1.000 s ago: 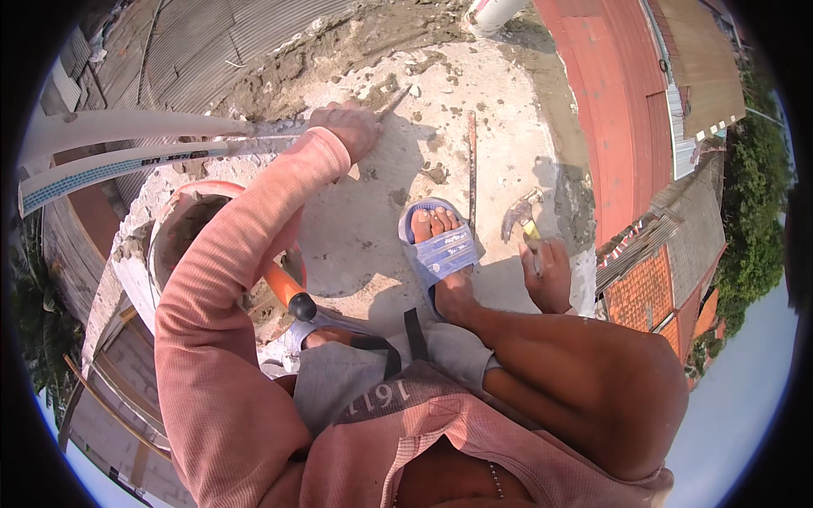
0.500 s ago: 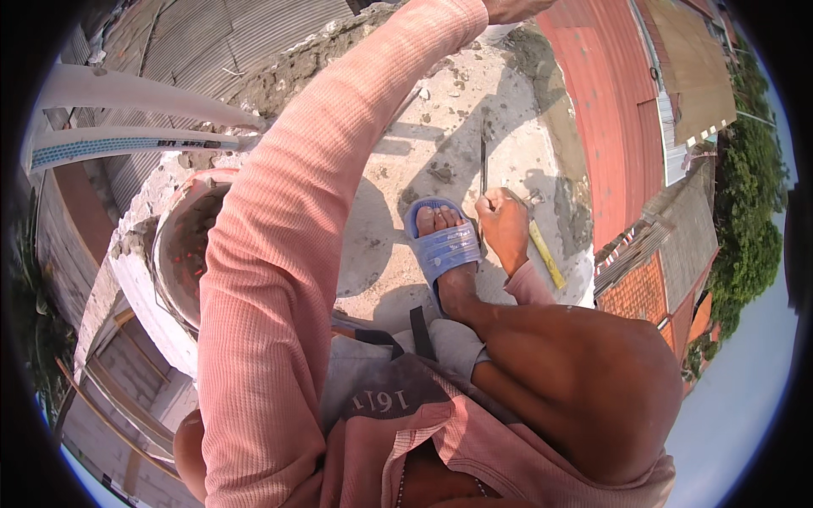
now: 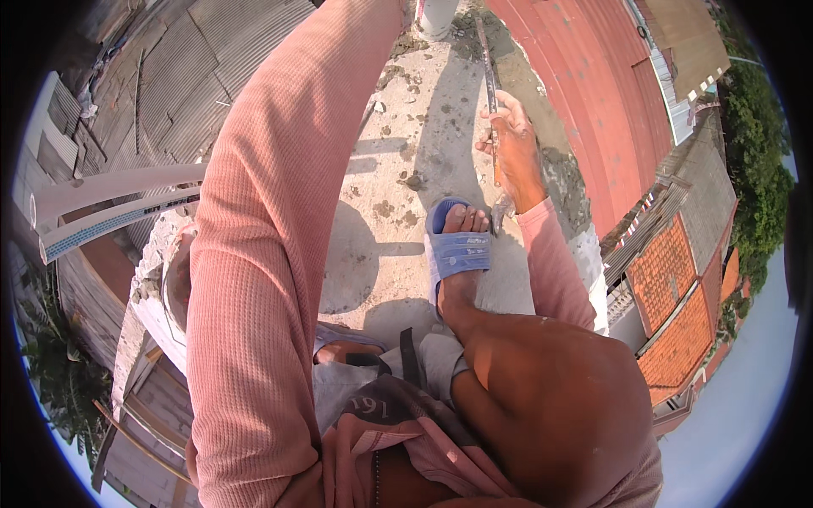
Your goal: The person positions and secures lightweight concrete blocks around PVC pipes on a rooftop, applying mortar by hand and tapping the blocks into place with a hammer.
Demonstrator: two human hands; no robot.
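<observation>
Here's the thin rod (image 3: 490,83), up at one o'clock, long and rust-streaked, its far end pointing at twelve, its near end just above the slipper. And the right hand (image 3: 515,144) has it: fingers curled and clamped around the shaft, wrist coming in from about four. Just beside that wrist, at two o'clock, a dark metal hammer head (image 3: 500,216), the rest hidden by the arm. The blue slipper (image 3: 457,254) sits near centre, toward three, flat on the pale concrete slab (image 3: 398,220). Now the left arm, a big pink sleeve (image 3: 262,245) running up toward twelve; the left hand is beyond the top edge, so I can't tell its fingers. At twelve stands a white pipe (image 3: 436,24). Red roofing (image 3: 584,110) fills two o'clock, orange tiles (image 3: 665,275) three, grey corrugated sheets (image 3: 182,76) ten.
</observation>
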